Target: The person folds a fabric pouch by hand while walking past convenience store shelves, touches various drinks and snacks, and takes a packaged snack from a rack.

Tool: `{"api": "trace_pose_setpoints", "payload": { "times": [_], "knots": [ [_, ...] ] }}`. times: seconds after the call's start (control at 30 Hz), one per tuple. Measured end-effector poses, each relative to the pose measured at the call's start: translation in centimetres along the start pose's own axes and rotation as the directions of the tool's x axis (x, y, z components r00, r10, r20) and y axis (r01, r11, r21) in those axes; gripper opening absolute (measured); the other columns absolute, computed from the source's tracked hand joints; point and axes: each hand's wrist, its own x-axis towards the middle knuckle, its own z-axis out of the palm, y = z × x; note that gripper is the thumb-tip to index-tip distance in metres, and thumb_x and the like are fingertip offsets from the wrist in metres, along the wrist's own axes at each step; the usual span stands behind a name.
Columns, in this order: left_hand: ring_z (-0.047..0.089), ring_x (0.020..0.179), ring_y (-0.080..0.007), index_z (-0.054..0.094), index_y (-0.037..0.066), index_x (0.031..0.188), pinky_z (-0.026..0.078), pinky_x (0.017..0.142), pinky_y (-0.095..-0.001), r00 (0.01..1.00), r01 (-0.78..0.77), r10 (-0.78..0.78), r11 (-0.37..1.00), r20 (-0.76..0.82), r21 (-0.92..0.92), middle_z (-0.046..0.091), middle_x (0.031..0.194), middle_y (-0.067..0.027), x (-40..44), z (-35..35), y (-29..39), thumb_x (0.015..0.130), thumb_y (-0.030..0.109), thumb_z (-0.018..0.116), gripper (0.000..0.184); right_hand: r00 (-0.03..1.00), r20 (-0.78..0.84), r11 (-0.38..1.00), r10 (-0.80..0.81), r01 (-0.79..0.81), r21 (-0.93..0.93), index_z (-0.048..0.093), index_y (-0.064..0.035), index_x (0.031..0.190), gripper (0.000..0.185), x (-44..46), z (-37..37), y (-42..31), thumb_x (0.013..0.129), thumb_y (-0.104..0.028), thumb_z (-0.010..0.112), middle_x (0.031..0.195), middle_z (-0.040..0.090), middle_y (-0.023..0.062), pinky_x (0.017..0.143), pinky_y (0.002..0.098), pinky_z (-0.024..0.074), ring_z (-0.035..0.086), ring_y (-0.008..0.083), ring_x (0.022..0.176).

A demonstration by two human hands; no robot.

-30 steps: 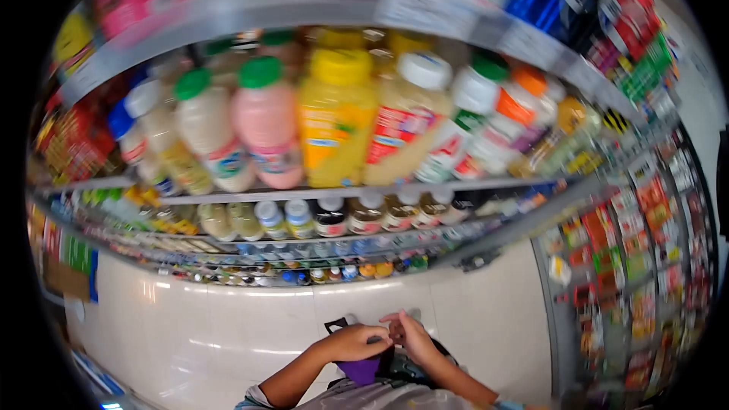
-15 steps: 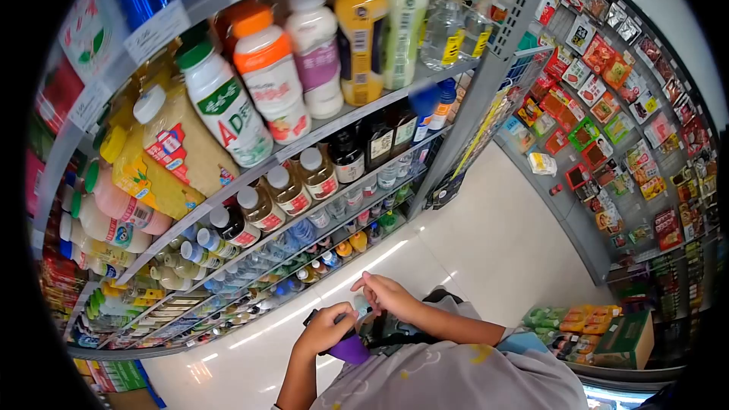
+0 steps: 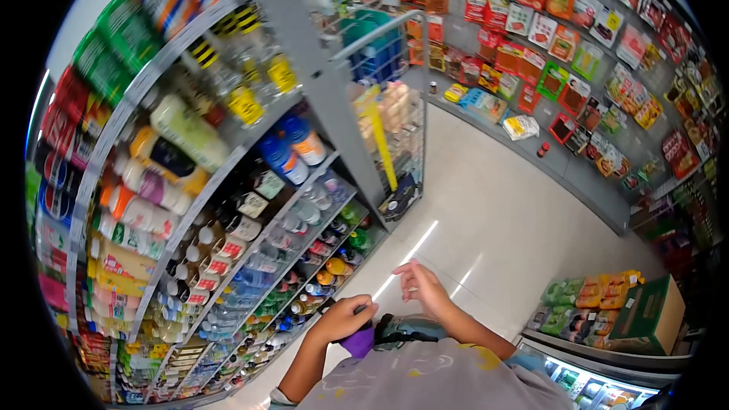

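Observation:
My left hand (image 3: 345, 319) is closed in front of my body, near the bottom of the view. Dark edges show beside its fingers, and a purple piece (image 3: 358, 342) hangs just below; what the fist grips is mostly hidden. To its right, my right hand (image 3: 422, 288) is held over the floor with fingers loosely bent and apart, nothing in it. Neither hand touches the drink shelf (image 3: 228, 156) on the left, which carries bottles such as orange-capped ones (image 3: 144, 209) and blue-capped ones (image 3: 285, 159).
A metal wire rack (image 3: 414, 106) stands at the shelf's end. Across the tiled floor (image 3: 486, 205) a wall display (image 3: 486, 23) holds hanging snack packets. At lower right, a green carton (image 3: 645, 315) and bagged goods (image 3: 585, 296) sit above a lit cooler (image 3: 592, 380).
My view has turned right and moved toward the shelf's end, so the bottles shift left and more of the wire rack and snack wall shows. Both hands stay raised before me.

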Motion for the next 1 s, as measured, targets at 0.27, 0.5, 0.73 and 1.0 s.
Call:
{"api": "trace_pose_setpoints", "payload": {
  "times": [0.27, 0.5, 0.73, 1.0],
  "knots": [
    [0.065, 0.069, -0.0308, 0.065, 0.008, 0.094, 0.045, 0.061, -0.0412, 0.970, -0.106, 0.035, 0.952, 0.242, 0.288, 0.066, 0.074, -0.0150, 13.9, 9.6, 11.6, 0.098, 0.037, 0.062, 0.029, 0.907, -0.402, 0.975, -0.126, 0.188, 0.117, 0.064, -0.0022, 0.110, 0.050, -9.5, -19.0, -3.8, 0.111, -0.043, 0.036, 0.082, 0.057, 0.0034, 0.072, 0.0298, 0.0489, 0.056, 0.0149, 0.071],
    [0.067, 0.074, -0.0190, 0.068, 0.011, 0.111, 0.050, 0.067, -0.0318, 0.980, -0.150, 0.108, 0.954, 0.170, 0.258, 0.074, 0.090, -0.0035, 18.8, 14.2, 15.5, 0.093, 0.026, 0.069, 0.023, 0.848, -0.170, 0.839, -0.502, 0.525, 0.144, 0.048, 0.0018, 0.128, 0.036, -10.1, -20.2, -7.5, 0.112, -0.025, 0.030, 0.122, 0.059, 0.0179, 0.106, 0.0421, 0.0433, 0.063, 0.0337, 0.119],
    [0.068, 0.096, -0.0144, 0.066, -0.002, 0.109, 0.053, 0.088, -0.0284, 0.967, -0.149, 0.192, 0.960, 0.169, -0.236, 0.072, 0.098, -0.0081, 26.4, 14.1, 15.8, 0.093, 0.004, 0.069, 0.018, 0.765, -0.052, 0.756, -0.642, 0.619, -0.213, 0.044, 0.0003, 0.132, 0.035, -7.3, -19.6, -13.9, 0.112, -0.027, 0.034, 0.138, 0.050, 0.0218, 0.116, 0.0508, 0.0336, 0.054, 0.0357, 0.133],
    [0.067, 0.100, -0.0141, 0.066, -0.001, 0.105, 0.052, 0.090, -0.0292, 0.928, -0.194, 0.282, 0.924, 0.244, -0.329, 0.072, 0.101, -0.0074, 38.0, 12.2, 19.9, 0.092, 0.005, 0.071, 0.015, 0.659, -0.116, 0.640, -0.743, 0.649, -0.412, 0.046, 0.0039, 0.132, 0.031, -2.4, -22.1, -22.1, 0.109, -0.015, 0.035, 0.140, 0.050, 0.0223, 0.116, 0.0448, 0.0371, 0.052, 0.0324, 0.134]
  ]
}}
